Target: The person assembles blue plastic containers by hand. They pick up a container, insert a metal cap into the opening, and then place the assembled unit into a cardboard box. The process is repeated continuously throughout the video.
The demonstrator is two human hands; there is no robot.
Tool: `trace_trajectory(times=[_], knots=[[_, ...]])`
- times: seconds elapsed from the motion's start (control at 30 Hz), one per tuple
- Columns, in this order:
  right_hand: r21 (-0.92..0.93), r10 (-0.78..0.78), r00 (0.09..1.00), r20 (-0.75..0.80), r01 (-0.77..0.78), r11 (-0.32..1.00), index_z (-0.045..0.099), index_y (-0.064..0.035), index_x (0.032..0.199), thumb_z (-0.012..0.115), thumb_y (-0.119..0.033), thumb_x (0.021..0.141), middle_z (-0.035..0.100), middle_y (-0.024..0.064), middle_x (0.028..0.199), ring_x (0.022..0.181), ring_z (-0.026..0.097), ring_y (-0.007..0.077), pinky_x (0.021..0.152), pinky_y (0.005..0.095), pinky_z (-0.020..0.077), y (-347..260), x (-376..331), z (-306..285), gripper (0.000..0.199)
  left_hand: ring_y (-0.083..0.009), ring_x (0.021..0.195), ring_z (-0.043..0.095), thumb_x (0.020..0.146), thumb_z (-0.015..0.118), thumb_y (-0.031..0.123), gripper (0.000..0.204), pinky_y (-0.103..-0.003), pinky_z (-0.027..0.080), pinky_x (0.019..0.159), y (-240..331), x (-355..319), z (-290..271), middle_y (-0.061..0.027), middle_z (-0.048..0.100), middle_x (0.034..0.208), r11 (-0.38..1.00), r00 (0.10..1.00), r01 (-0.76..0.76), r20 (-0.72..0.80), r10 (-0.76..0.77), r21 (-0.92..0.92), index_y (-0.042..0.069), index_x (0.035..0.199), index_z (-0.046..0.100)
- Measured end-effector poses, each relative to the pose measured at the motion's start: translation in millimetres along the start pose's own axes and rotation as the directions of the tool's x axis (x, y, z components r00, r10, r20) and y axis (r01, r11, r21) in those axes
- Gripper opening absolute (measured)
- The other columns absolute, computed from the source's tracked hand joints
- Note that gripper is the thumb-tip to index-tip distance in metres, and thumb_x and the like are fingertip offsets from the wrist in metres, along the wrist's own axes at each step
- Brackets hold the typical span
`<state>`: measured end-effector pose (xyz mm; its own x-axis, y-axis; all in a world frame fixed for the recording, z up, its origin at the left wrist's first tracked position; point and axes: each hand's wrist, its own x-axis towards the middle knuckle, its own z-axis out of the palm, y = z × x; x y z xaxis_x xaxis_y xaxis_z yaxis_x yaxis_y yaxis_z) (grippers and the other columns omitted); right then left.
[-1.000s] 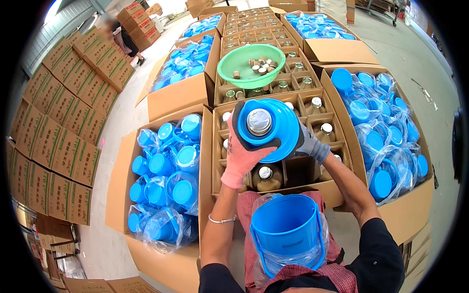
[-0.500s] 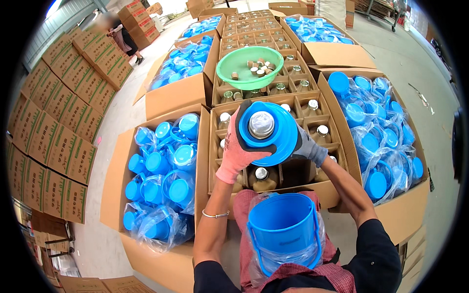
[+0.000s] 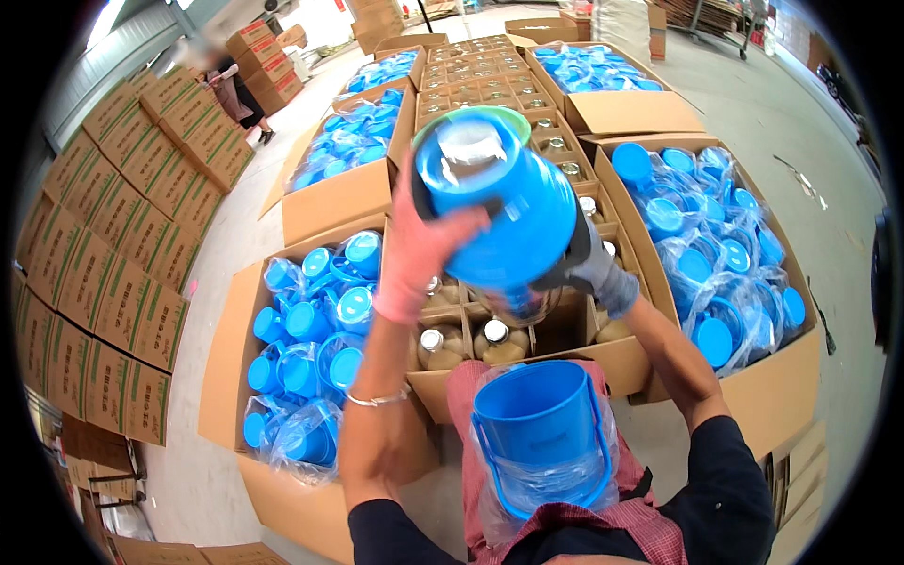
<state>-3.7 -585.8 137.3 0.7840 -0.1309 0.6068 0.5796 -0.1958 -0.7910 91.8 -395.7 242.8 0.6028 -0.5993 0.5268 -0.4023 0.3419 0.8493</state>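
A blue, flared plastic piece [image 3: 523,221] is held between both my hands above a divided carton. My left hand [image 3: 414,250], in a pink glove with dark fingertips, curls around its left side. My right hand [image 3: 595,268], gloved in grey, grips it low on the right. Something shiny shows in its round upper end, and a glassy shape shows beneath; motion blur hides the details. A blue bucket-like container [image 3: 537,424] with a handle and plastic wrap stands in my lap. Glass bottles [image 3: 499,344] with whitish caps sit in the carton's compartments below my hands.
Cartons of bagged blue plastic jugs [image 3: 306,315] stand at left and right [image 3: 697,264]. A green basin [image 3: 513,121], mostly hidden, rests on the bottle cartons ahead. Stacked cartons [image 3: 113,264] rise at far left, with a person [image 3: 240,99] standing beyond.
The blue piece has tilted, its round end swinging up and left so its flared side shows. My left hand has moved left and turned with it. The bucket-like container stays in my lap.
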Motion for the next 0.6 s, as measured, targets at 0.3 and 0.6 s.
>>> trace_trajectory(times=[0.3, 0.6], knots=[[-0.108, 0.403, 0.915, -0.003, -0.401, 0.910, 0.008, -0.0079, 0.149, 0.075, -0.032, 0.079, 0.062, 0.0100, 0.074, 0.054, 0.059, 0.0144, 0.046, 0.0292, 0.0472, -93.6, 55.0, 6.8, 0.100, -0.0169, 0.112, 0.058, 0.098, 0.050, 0.032, 0.047, -0.030, 0.048, 0.096, 42.2, 81.2, -48.5, -0.0071, 0.058, 0.125, 0.977, 0.956, 0.202, 0.232, -0.181, -0.071, 0.004, 0.135, 0.048], [-0.325, 0.249, 0.968, -0.018, -0.241, 0.914, 0.022, -0.0118, 0.144, 0.063, -0.045, 0.085, 0.058, 0.0254, 0.120, 0.112, 0.058, 0.0343, 0.093, 0.0388, 0.0450, -7.8, 12.2, 8.7, 0.079, -0.0189, 0.106, 0.061, 0.091, 0.063, 0.038, 0.053, -0.035, 0.052, 0.090, -32.8, 32.3, -44.4, -0.0068, 0.060, 0.120, 0.728, 0.832, 0.539, 0.134, -0.538, -0.424, 0.006, 0.131, 0.051]])
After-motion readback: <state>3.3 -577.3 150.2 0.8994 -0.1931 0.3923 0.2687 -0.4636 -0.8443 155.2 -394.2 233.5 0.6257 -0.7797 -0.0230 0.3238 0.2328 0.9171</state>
